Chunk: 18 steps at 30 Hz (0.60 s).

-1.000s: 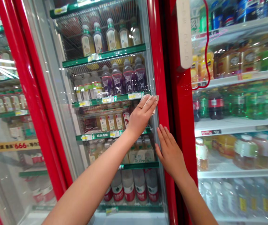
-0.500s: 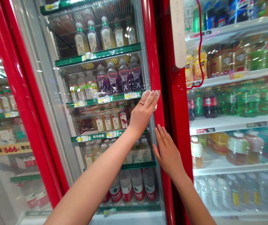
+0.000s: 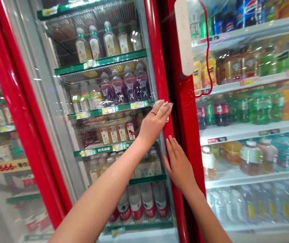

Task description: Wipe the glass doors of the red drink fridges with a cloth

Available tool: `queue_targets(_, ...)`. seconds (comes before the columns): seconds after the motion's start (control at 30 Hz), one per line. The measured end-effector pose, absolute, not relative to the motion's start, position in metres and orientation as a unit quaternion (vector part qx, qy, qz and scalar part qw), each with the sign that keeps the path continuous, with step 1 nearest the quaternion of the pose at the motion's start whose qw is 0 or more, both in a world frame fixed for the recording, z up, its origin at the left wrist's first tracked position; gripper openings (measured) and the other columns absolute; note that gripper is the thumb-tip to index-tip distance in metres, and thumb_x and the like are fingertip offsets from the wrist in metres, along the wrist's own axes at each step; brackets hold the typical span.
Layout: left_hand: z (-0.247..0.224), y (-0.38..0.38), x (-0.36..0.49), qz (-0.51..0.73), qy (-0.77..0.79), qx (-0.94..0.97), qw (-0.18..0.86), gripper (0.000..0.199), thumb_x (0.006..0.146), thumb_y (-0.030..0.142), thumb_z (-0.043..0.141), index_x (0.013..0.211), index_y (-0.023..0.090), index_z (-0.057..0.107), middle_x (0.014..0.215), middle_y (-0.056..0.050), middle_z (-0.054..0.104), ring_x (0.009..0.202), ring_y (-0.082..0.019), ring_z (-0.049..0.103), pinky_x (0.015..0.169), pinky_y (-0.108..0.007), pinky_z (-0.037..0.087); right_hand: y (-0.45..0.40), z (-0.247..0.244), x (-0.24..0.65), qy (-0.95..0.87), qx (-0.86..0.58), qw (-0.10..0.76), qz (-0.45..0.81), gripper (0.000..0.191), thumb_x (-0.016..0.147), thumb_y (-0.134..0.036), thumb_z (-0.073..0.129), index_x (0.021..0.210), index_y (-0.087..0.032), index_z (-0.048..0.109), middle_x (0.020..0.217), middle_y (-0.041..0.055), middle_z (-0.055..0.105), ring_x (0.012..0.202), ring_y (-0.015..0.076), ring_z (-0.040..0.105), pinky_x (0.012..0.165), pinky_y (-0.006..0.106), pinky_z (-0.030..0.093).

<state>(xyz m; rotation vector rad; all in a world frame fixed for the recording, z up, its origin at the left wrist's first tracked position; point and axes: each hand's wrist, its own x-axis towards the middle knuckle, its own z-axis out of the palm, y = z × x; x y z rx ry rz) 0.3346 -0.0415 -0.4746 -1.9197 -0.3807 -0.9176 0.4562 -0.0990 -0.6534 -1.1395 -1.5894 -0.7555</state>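
Observation:
My left hand (image 3: 152,125), with a ring on one finger, presses a white cloth (image 3: 168,106) against the red door frame (image 3: 163,81) at the edge of the glass. Its fingers lie over the cloth and hide most of it. Just below and to the right, my right hand (image 3: 181,166) rests flat on the same red frame, fingers stretched upward, holding nothing. Behind the glass, purple-labelled bottles (image 3: 130,88) stand on a green-edged shelf (image 3: 101,110).
A second fridge on the right has a red side, a long white handle (image 3: 184,38) and a hanging red cord (image 3: 208,44). Its shelves (image 3: 245,130) hold several drinks. Another red frame (image 3: 26,98) slants down at the left.
The view has shifted slightly, so the fridges sit a little further left. The left hand is slightly lower in the picture, still on the cloth; the right hand stays flat on the frame.

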Motion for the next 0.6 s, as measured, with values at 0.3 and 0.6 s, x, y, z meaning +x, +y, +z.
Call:
queue_targets(0.3, -0.496, -0.050, 0.286, -0.344, -0.151, -0.796, 0.475, 0.060, 0.106, 0.004, 0.048, 0.165, 0.017, 0.046, 0.169, -0.006, 0.055, 0.166, -0.023, 0.035, 0.137, -0.042, 0.041, -0.107, -0.654, 0.451, -0.672, -0.455, 0.484, -0.327, 0.093, 0.107, -0.016, 0.051, 0.176, -0.025, -0.011, 0.177, 0.0135, 0.040, 0.164, 0.0297, 0.039, 0.129, 0.053, 0.047)
queue_targets(0.6, -0.497, -0.042, 0.318, -0.343, -0.137, -0.819, 0.438, 0.056, 0.109, 0.009, 0.045, 0.164, 0.017, 0.047, 0.171, -0.005, 0.052, 0.169, -0.021, 0.026, 0.138, -0.042, 0.038, -0.101, -0.662, 0.445, -0.678, -0.441, 0.485, -0.333, 0.093, 0.106, -0.014, 0.052, 0.176, -0.024, -0.009, 0.175, 0.0129, 0.044, 0.164, 0.0293, 0.039, 0.129, 0.053, 0.048)
